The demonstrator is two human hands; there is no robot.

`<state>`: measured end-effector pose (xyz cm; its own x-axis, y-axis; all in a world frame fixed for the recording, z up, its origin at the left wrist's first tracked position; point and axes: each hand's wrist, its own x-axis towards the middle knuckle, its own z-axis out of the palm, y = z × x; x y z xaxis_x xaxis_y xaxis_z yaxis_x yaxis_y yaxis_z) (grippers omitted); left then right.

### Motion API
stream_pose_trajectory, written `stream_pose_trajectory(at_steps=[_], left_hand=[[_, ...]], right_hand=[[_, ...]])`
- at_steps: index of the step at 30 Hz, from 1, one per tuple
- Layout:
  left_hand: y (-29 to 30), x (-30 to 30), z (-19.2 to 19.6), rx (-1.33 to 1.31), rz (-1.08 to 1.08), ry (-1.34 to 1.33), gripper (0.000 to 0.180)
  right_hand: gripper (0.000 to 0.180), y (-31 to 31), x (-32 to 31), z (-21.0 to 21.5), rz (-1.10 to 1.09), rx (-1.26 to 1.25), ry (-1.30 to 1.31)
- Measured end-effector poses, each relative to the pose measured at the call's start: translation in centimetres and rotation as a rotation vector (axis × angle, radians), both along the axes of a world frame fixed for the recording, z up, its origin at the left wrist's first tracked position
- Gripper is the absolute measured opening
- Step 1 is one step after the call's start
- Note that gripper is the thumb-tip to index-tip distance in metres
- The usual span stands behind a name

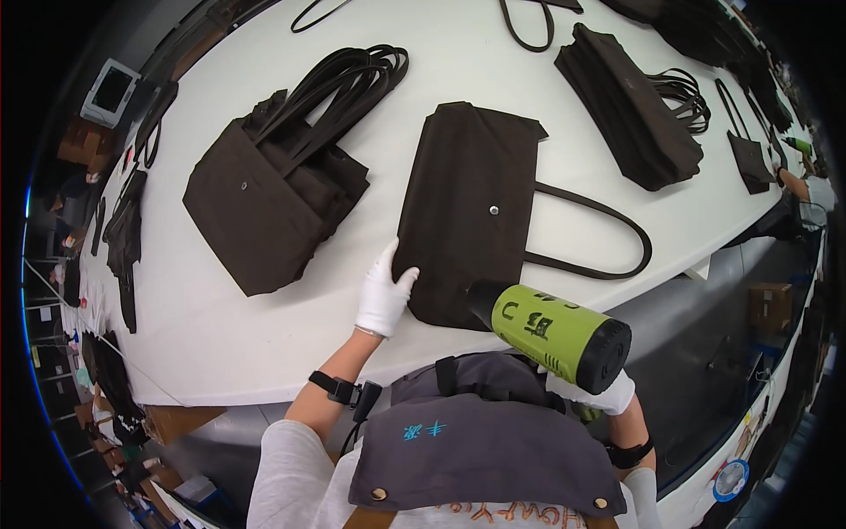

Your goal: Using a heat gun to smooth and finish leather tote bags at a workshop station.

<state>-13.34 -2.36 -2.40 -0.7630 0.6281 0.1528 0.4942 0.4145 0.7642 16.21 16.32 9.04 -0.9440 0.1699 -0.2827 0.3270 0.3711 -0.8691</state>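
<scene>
A dark brown tote bag [463,212] lies flat in front of me, its strap loop [648,238] stretched out to the right and a round metal snap on its face. My left hand [384,298], in a white glove, rests at the bag's left edge with thumb and fingers apart, touching the fabric. In my white-gloved right hand [612,395] is a green heat gun [560,335] with a black nozzle and black rear end. The nozzle points left, over the lower right part of the bag. Most of the right hand's fingers are hidden behind the gun.
On the white table [344,348], a pile of similar bags [251,203] lies left and another stack [630,110] far right. More dark pieces line the far edge. Another person [815,194] works at the far right. A cardboard box [769,306] stands beyond the table's right edge.
</scene>
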Motion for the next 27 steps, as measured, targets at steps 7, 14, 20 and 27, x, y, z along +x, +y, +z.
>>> stream_pose_trajectory(at_steps=[7, 14, 20, 27], left_hand=[[-5.5, 3.5, 1.6, -0.510, -0.882, 0.514, 0.049], [-7.1, 3.8, 0.9, -0.384, -1.027, 0.208, 0.045], [-2.7, 3.1, 3.6, -0.257, -0.547, 0.472, 0.026], [-8.3, 4.9, 0.9, -0.299, -0.968, -0.021, 0.025]], right_hand=[[0.058, -2.7, 2.6, 0.7, -0.287, -0.454, -0.002], [0.059, -3.7, 3.1, 1.4, -0.346, -0.572, -0.017], [0.048, -3.8, 1.2, 1.9, -0.309, -0.407, 0.130], [0.053, -3.8, -0.7, -0.3, -0.128, -0.366, 0.033]])
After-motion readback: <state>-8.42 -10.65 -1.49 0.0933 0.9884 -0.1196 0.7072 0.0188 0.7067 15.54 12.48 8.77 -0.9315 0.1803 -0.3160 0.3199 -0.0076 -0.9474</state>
